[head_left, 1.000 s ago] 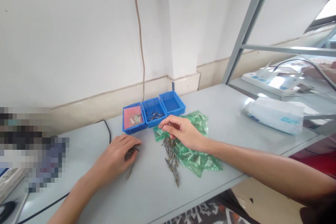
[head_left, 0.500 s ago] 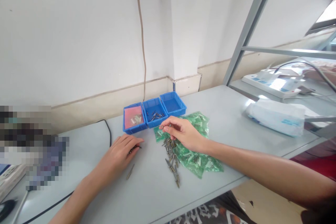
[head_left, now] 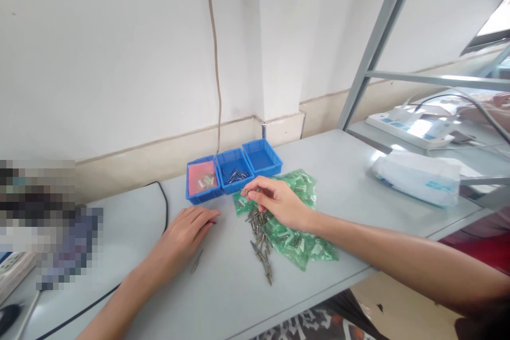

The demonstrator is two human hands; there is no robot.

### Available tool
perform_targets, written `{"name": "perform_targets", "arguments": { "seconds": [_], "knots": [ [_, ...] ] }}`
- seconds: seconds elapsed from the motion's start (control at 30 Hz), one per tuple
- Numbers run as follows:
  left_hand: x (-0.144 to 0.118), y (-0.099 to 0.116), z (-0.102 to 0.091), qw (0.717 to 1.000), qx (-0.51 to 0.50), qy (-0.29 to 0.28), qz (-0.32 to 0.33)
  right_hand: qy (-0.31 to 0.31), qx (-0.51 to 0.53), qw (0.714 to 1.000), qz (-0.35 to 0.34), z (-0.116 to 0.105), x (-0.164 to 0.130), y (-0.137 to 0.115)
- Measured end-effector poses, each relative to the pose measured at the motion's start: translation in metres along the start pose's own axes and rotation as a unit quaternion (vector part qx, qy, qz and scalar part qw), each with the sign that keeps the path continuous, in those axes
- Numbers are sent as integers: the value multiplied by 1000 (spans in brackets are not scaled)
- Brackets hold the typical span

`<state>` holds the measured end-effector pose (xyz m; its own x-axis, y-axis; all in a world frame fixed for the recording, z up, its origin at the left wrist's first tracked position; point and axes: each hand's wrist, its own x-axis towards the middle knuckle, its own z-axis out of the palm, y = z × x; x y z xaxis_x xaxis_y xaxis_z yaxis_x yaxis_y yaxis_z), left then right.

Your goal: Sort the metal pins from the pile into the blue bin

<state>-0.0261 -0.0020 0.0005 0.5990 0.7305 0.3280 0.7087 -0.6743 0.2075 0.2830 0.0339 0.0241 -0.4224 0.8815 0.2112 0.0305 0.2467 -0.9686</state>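
My right hand (head_left: 279,202) hovers just in front of the blue bins, thumb and fingertips pinched on a small metal pin (head_left: 244,192). Below it, many grey-and-brass metal pins (head_left: 260,244) lie heaped on the table, beside and partly against green plastic bags (head_left: 303,244) with more pins inside. On the table to the left rests my left hand (head_left: 189,231), its fingers curled together. Something dark shows between thumb and index finger, mostly hidden by the hand. A single loose pin (head_left: 197,261) lies close to its wrist.
Three blue bins stand in a row: the left bin (head_left: 193,199) holds a pink sheet and a clear bag, the middle bin (head_left: 239,187) several dark pins; the right bin (head_left: 263,156) shows its bare floor. A white packet (head_left: 418,175) and metal rack post (head_left: 374,48) are rightward; a black cable (head_left: 165,199) runs left.
My left fingers have closed slightly over the dark thing, so less of it shows. The right hand keeps its pinch in nearly the same place.
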Motion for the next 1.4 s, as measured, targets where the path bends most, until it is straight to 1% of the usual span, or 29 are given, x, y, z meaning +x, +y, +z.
{"name": "perform_targets", "arguments": {
  "seconds": [0.17, 0.33, 0.43, 0.57, 0.8, 0.97, 1.07, 1.17, 1.27, 1.33, 1.4],
  "knots": [
    [3, 2, -1, 1000, 1, 19, 7, -19, 78, 996, 31, 0, 1, 0],
    [3, 3, 0, 1000, -6, 28, 11, -13, 133, 990, 48, -2, 3, -3],
    [2, 1, 0, 1000, 2, 20, 16, -7, 128, 991, 47, -2, 2, -5],
    [0, 0, 1, 999, 37, 4, 28, -8, 113, 993, 44, -1, 2, -2],
    [0, -2, 3, 994, 93, -4, 61, -5, 95, 995, 37, 0, 4, 2],
    [2, 0, 2, 990, 123, -14, 65, -6, 89, 996, 30, 0, 4, 3],
    [5, 3, 3, 984, 166, -9, 70, -12, 85, 996, 29, 1, 4, 2],
    [7, 7, 4, 970, 229, -16, 75, -10, 57, 998, 10, 3, 2, 2],
    [9, 11, 4, 961, 263, -26, 80, 14, 5, 1000, -28, 3, -2, 1],
    [9, 12, 3, 960, 268, -28, 81, 40, -42, 996, -67, 2, -5, 0],
    [10, 13, 2, 961, 265, -29, 79, 64, -103, 986, -117, 1, -7, -2]
  ]
}}
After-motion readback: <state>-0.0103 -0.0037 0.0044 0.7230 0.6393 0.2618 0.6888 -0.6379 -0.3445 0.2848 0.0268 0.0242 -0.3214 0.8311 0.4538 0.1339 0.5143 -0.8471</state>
